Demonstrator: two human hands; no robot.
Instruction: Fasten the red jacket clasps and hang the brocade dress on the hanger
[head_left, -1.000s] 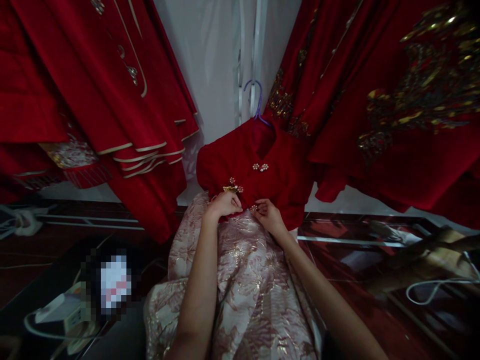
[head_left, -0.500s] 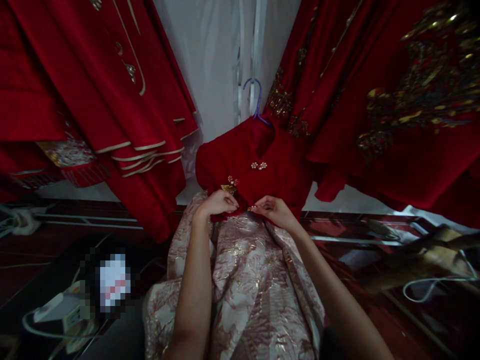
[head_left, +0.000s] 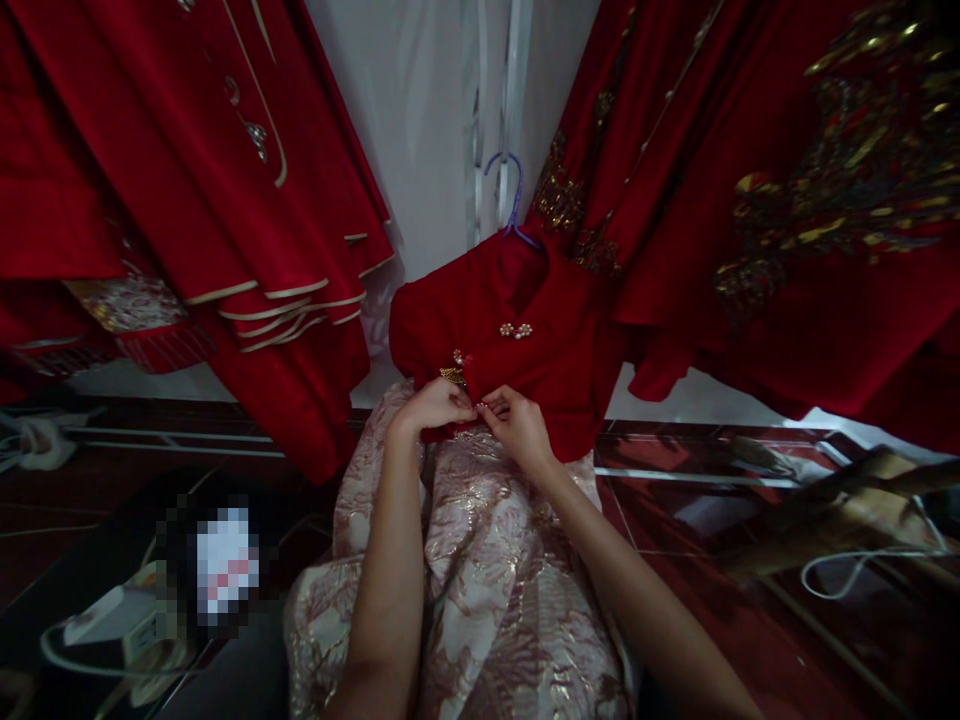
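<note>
A red short-sleeved jacket (head_left: 577, 370) lies over pale pink floral brocade fabric (head_left: 480, 560), a purple hanger (head_left: 514, 205) sticking up from its neck. Beaded flower fasteners (head_left: 516, 330) decorate its front, and a gold ornament (head_left: 453, 376) shows just above my left hand. My left hand (head_left: 439, 403) pinches the jacket's front edge near the hem. Fingertips almost touching it, my right hand (head_left: 517, 422) pinches a small beaded fastener (head_left: 481, 406) at the opposite edge. Fingers partly cover both spots, so whether the two halves are joined I cannot tell.
Red garments with pale piping (head_left: 292, 250) hang at left, and red garments with gold embroidery (head_left: 840, 180) at right. A white metal rack bar (head_left: 697, 477) runs low behind. At lower left a dark surface (head_left: 60, 570) carries a white cable and a blurred-out bright patch.
My right hand has moved left with the beaded fastener, bringing its fingertips up to those of my left hand. My left hand has stayed almost in place.
</note>
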